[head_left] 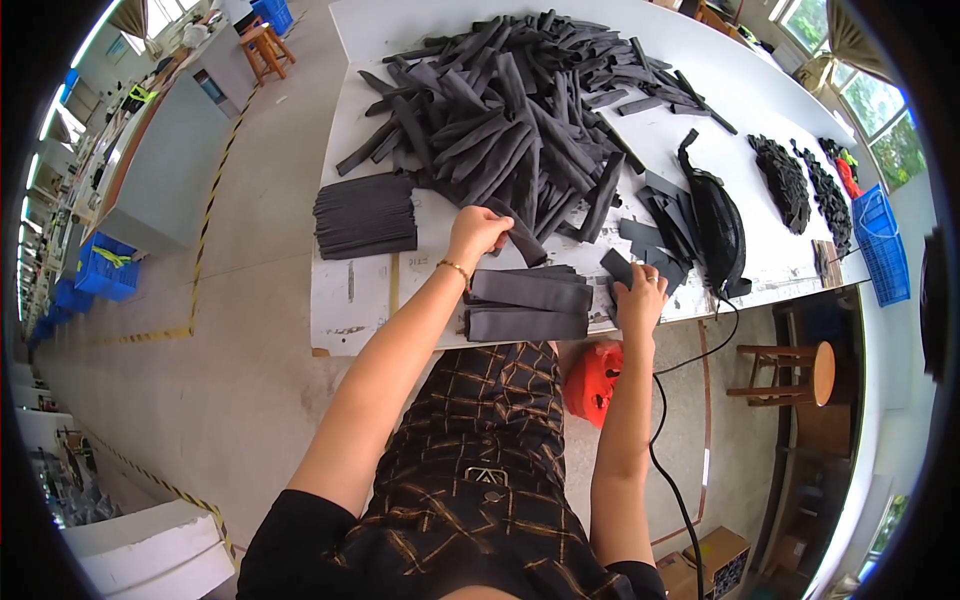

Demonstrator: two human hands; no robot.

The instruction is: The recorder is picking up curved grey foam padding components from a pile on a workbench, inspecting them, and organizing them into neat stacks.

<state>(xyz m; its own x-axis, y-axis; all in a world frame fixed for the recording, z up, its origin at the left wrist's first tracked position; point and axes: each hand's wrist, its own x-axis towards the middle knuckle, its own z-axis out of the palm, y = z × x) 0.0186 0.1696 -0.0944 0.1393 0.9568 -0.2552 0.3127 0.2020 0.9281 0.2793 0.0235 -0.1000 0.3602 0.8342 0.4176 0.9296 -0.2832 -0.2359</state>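
My left hand (479, 233) is closed in a pinch on the end of a dark grey fabric strip (524, 241), at the near edge of a big loose heap of similar strips (480, 120). My right hand (641, 293), to the right, grips a short dark flat piece (616, 266) between thumb and fingers. Between my hands, near the table's front edge, lie flat strips in a low stack (530, 308). Left of my left hand sits a tightly packed, neat stack of folded dark strips (366, 216). More flat pieces (660, 232) lie scattered just beyond my right hand.
A black bag-like item (718, 225) lies right of the scattered pieces on the white table (345, 320); a black cable (657, 430) hangs nearby. Dark bundles (780, 185) and a blue basket (880, 245) are farther right. Below stand a red bag (594, 382) and a wooden stool (790, 374).
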